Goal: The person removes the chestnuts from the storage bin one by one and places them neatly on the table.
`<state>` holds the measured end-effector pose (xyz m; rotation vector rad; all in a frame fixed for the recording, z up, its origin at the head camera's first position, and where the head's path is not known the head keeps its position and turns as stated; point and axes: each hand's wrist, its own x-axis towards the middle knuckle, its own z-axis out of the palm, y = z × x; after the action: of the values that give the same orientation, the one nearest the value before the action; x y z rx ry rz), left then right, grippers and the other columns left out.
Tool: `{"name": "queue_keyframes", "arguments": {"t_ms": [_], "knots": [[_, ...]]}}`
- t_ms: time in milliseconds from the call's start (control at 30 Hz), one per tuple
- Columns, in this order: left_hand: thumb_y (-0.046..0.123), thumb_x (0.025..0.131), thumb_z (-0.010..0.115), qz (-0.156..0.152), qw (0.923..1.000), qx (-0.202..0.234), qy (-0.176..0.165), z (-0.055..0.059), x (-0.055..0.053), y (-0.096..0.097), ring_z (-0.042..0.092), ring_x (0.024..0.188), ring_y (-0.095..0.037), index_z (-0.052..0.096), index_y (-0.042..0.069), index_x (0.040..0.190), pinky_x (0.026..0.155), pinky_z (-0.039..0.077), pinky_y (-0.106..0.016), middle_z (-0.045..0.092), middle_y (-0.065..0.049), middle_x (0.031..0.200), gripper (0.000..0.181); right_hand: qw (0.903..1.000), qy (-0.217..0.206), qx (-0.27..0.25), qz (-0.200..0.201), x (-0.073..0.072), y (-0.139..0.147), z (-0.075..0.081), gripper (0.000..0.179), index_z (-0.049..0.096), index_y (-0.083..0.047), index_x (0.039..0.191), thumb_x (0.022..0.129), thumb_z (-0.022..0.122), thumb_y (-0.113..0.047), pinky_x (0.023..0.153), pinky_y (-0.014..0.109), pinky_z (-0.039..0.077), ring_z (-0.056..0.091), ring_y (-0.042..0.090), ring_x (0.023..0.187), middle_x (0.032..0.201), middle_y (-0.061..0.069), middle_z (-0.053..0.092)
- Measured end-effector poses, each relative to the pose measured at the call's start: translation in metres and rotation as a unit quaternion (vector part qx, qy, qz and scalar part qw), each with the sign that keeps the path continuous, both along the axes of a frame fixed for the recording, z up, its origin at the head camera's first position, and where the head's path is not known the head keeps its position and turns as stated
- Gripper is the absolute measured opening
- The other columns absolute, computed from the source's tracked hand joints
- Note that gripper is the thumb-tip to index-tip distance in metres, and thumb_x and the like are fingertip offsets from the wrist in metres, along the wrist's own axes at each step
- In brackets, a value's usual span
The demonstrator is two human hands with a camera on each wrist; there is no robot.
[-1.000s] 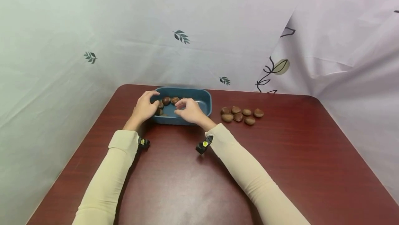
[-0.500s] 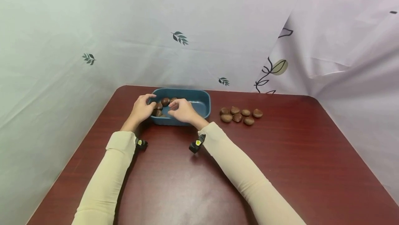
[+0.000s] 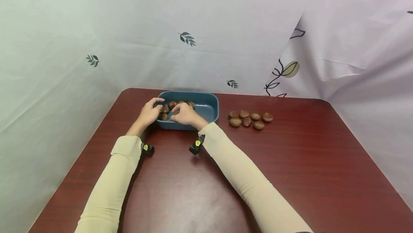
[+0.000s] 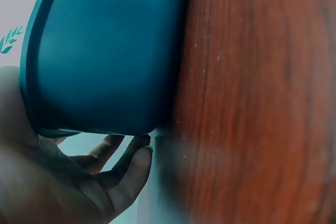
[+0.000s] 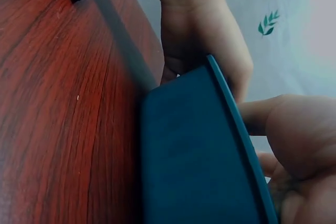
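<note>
A blue rectangular bin [image 3: 180, 125] rests near the table's back edge, with several brown chestnuts [image 3: 172, 105] gathered in its left half. My left hand [image 3: 149, 114] holds the bin's left end, thumb over the rim and the other fingers against the outside wall [image 4: 105, 51]. Reaching over the front rim, my right hand [image 3: 185, 114] dips its bent fingers among the chestnuts. In the right wrist view the bin's wall hides those fingertips, and I cannot tell whether they pinch a chestnut.
Several loose chestnuts [image 3: 246, 121] lie on the red-brown wooden table [image 3: 290, 161] to the right of the bin. A pale curtain [image 3: 206, 57] with leaf prints hangs behind and along both sides of the table.
My right hand has slid left inside the bin, toward my left hand, uncovering a chestnut behind it. The left hand keeps its hold, and the loose chestnuts have stayed put.
</note>
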<state>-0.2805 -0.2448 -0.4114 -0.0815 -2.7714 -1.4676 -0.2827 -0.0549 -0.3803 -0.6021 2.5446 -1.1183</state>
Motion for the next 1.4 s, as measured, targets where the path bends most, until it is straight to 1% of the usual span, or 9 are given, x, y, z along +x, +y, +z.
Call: {"name": "queue_keyframes", "arguments": {"t_ms": [100, 233, 367, 433, 567, 800, 967, 1167, 1400], "knots": [[0.022, 0.106, 0.031, 0.003, 1.0, -0.004, 0.001, 0.001, -0.001, 0.0, 0.042, 0.112, -0.038, 0.046, 0.008, 0.145, 0.095, 0.029, -0.05, 0.037, -0.02, 0.152, 0.043, 0.9999, -0.01, 0.011, 0.008, -0.003, -0.002, -0.001, 0.031, 0.068, -0.004, 0.121, 0.093, 0.067, -0.017, 0.075, 0.029, 0.051, 0.063, 0.016, 0.081, 0.12, 0.01, 0.064], [0.021, 0.106, 0.027, 0.002, 1.0, -0.006, 0.0, 0.002, -0.001, 0.0, 0.043, 0.107, -0.038, 0.045, 0.008, 0.145, 0.093, 0.029, -0.049, 0.04, -0.021, 0.148, 0.044, 0.9995, -0.031, 0.0, 0.011, -0.006, -0.003, -0.004, 0.029, 0.069, -0.004, 0.12, 0.094, 0.067, -0.018, 0.076, 0.028, 0.049, 0.061, 0.018, 0.084, 0.127, 0.011, 0.061], [0.021, 0.107, 0.027, 0.0, 1.0, -0.004, -0.005, 0.0, -0.001, 0.0, 0.041, 0.117, -0.037, 0.044, 0.008, 0.146, 0.095, 0.029, -0.05, 0.036, -0.02, 0.153, 0.044, 0.9979, -0.057, -0.026, 0.015, -0.008, -0.004, -0.006, 0.03, 0.069, -0.003, 0.119, 0.094, 0.068, -0.018, 0.08, 0.029, 0.048, 0.061, 0.021, 0.099, 0.137, 0.013, 0.054], [0.022, 0.107, 0.028, -0.002, 1.0, -0.004, -0.009, 0.0, -0.001, 0.0, 0.04, 0.122, -0.037, 0.043, 0.009, 0.146, 0.097, 0.029, -0.051, 0.034, -0.02, 0.155, 0.044, 0.9973, -0.065, -0.026, 0.022, -0.009, -0.005, -0.007, 0.03, 0.069, -0.004, 0.12, 0.094, 0.068, -0.018, 0.08, 0.029, 0.048, 0.061, 0.021, 0.102, 0.133, 0.012, 0.056], [0.021, 0.107, 0.03, -0.005, 0.9999, -0.001, -0.012, -0.001, -0.001, 0.0, 0.037, 0.129, -0.038, 0.043, 0.009, 0.146, 0.101, 0.029, -0.054, 0.032, -0.02, 0.156, 0.043, 0.9965, -0.074, -0.023, 0.032, -0.011, -0.005, -0.008, 0.028, 0.069, -0.006, 0.121, 0.095, 0.067, -0.017, 0.078, 0.029, 0.047, 0.061, 0.021, 0.097, 0.122, 0.011, 0.061], [0.02, 0.106, 0.031, -0.002, 0.9999, 0.004, -0.013, -0.003, -0.002, -0.002, 0.038, 0.125, -0.038, 0.043, 0.008, 0.146, 0.099, 0.029, -0.053, 0.032, -0.021, 0.155, 0.042, 0.9949, -0.085, -0.029, 0.047, -0.011, -0.007, -0.009, 0.024, 0.071, -0.004, 0.116, 0.096, 0.064, -0.014, 0.089, 0.029, 0.049, 0.058, 0.022, 0.116, 0.124, 0.01, 0.061], [0.021, 0.107, 0.031, -0.004, 1.0, -0.001, -0.006, -0.005, -0.004, -0.002, 0.039, 0.127, -0.038, 0.043, 0.008, 0.145, 0.1, 0.03, -0.053, 0.033, -0.021, 0.155, 0.043, 0.9932, -0.099, -0.024, 0.056, -0.014, -0.007, -0.009, 0.024, 0.071, -0.004, 0.117, 0.097, 0.062, -0.014, 0.092, 0.029, 0.048, 0.056, 0.022, 0.119, 0.126, 0.009, 0.06], [0.021, 0.107, 0.031, -0.003, 1.0, -0.004, -0.005, -0.005, -0.001, 0.0, 0.039, 0.125, -0.038, 0.043, 0.008, 0.145, 0.097, 0.03, -0.052, 0.033, -0.021, 0.154, 0.043, 0.99, -0.12, -0.014, 0.073, -0.016, -0.007, -0.011, 0.026, 0.07, -0.007, 0.121, 0.099, 0.06, -0.016, 0.095, 0.031, 0.047, 0.055, 0.02, 0.121, 0.129, 0.007, 0.058], [0.021, 0.106, 0.031, 0.0, 1.0, -0.004, -0.001, -0.003, -0.001, 0.001, 0.04, 0.12, -0.038, 0.043, 0.008, 0.145, 0.093, 0.03, -0.051, 0.035, -0.021, 0.153, 0.042, 0.988, -0.13, -0.023, 0.08, -0.018, -0.007, -0.009, 0.022, 0.071, -0.009, 0.116, 0.098, 0.061, -0.015, 0.096, 0.031, 0.046, 0.054, 0.02, 0.122, 0.129, 0.006, 0.057]]}}
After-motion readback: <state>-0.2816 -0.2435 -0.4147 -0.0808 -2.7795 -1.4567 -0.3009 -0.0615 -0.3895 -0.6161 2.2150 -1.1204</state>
